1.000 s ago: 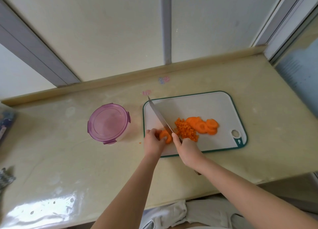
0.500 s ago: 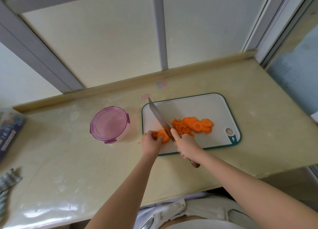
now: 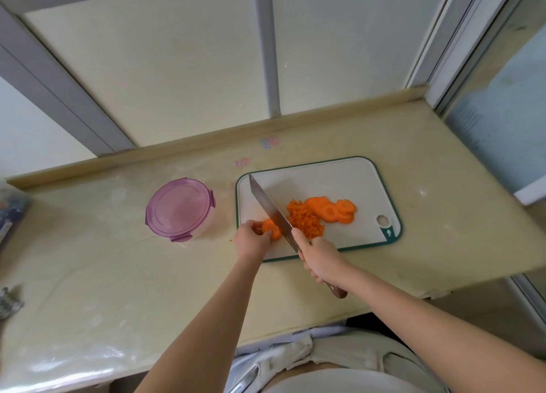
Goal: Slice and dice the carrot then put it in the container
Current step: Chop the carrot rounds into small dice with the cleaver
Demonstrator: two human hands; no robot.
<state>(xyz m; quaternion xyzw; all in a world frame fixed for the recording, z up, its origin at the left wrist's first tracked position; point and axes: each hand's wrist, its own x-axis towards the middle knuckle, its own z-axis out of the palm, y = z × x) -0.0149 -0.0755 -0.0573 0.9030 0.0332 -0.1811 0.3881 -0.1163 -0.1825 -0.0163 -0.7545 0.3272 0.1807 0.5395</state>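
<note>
Your left hand pinches carrot slices at board 8 o'clock edge; right hand fingers curl round knife; bare board toward 12 o'clock.

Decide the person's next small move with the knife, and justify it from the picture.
Probably press the knife down through the carrot slices that the left hand holds on the cutting board: the right hand grips the handle, and the blade is lined up over them.

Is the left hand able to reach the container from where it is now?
Probably yes. The container stands just left of the left hand, with only counter between. But that hand holds carrot slices, and the lid is on.
</note>
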